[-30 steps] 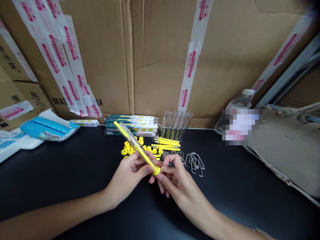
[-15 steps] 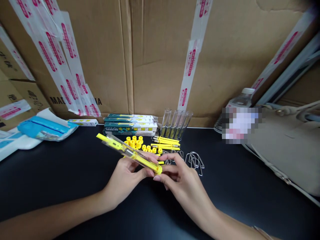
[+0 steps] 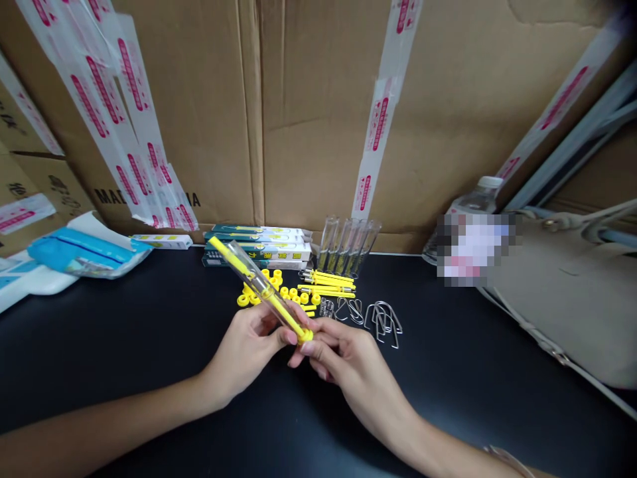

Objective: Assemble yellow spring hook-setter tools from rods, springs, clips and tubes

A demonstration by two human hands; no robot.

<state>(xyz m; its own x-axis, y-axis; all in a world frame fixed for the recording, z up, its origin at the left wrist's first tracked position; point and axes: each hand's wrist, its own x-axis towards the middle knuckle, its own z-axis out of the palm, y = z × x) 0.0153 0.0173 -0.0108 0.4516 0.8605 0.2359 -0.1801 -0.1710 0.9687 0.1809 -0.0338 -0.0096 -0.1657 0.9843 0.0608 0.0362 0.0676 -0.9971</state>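
My left hand (image 3: 242, 350) is closed around the lower part of a clear-tube spring scale (image 3: 259, 284), which tilts up to the left. A yellow strip and a metal part show inside its tube, with the strip sticking out at the upper end. At the lower end sits a yellow end cap (image 3: 305, 336), and my right hand (image 3: 354, 353) pinches it between thumb and fingers. Just behind my hands lie several loose yellow caps (image 3: 277, 281), yellow inner rods (image 3: 327, 284) with metal parts, small springs (image 3: 326, 307) and bent wire hooks (image 3: 384, 320).
Several clear tubes (image 3: 347, 247) stand against the cardboard wall (image 3: 308, 119). Beside them is a stack of printed boxes (image 3: 257, 247). A blue packet (image 3: 89, 249) lies at the left on the black tabletop (image 3: 149, 345). Rightward are a bottle (image 3: 478, 199) and a beige bag (image 3: 572, 299).
The spring scale has turned steeper, its upper end moving up and right. My right fingers have closed in on the yellow end cap. The view has shifted slightly.
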